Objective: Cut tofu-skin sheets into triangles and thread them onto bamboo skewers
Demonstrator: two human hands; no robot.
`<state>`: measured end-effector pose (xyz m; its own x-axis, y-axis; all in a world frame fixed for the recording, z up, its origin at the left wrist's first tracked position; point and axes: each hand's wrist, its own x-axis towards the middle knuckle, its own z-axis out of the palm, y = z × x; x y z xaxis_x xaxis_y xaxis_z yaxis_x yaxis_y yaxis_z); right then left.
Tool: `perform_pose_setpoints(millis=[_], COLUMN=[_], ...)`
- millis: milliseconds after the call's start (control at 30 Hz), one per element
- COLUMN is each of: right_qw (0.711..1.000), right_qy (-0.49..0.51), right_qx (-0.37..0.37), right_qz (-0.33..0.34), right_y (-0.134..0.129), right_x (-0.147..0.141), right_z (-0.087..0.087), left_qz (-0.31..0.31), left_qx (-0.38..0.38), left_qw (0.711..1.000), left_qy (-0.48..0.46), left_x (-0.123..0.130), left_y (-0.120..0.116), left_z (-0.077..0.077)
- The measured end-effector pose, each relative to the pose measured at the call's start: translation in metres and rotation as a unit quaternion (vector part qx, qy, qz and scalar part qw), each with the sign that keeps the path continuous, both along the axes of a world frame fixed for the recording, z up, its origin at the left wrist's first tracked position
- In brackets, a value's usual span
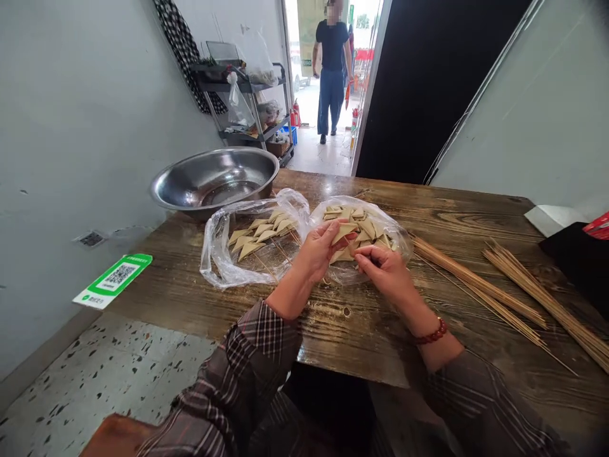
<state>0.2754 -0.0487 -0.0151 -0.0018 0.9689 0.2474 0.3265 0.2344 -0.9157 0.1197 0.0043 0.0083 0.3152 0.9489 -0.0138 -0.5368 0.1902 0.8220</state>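
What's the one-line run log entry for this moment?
Left hand: holding tan piece | Right hand: pinched, any held item unclear | Plastic bags: tan pieces in both | Stick bundles: right of bags

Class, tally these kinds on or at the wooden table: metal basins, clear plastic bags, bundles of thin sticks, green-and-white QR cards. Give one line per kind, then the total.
Metal basin: 1
Clear plastic bags: 2
Bundles of thin sticks: 2
Green-and-white QR card: 1
Total: 6
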Motion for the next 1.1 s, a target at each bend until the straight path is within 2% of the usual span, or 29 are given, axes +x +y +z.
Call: perform_pose_setpoints(millis=[167,400,700,933,1100], right_qw=[1.0,0.999,0.997,0.996,0.997], right_qy=[-0.011,-0.024,-0.06,-0.074,-0.066], right_qx=[0.011,0.035,0.049,0.044,0.035], right_qz=[0.008,-0.027,-0.001,0.028,0.031], right_y=[0.003,0.002,-0.003,-0.006,-0.005], right_x=[-0.002,0.001,0.003,0.005,0.006], right_z=[-0.003,-0.004,0.002,0.008,0.007], left_qz=[-0.014,-0.054,-0.04,-0.03,-0.036], left_qx=[-0.008,0.012,0.06,0.057,0.061], left_qw=[1.0,0.998,0.997,0.998,0.997], left_qy=[-0.003,-0.003,-0.013,-0.016,-0.019], left_x=[0.001,0.003,0.006,0.006,0.007], left_y=[-0.002,-0.006,-0.004,-0.005,-0.007], left_z=[0.002,0.003,0.0,0.002,0.004])
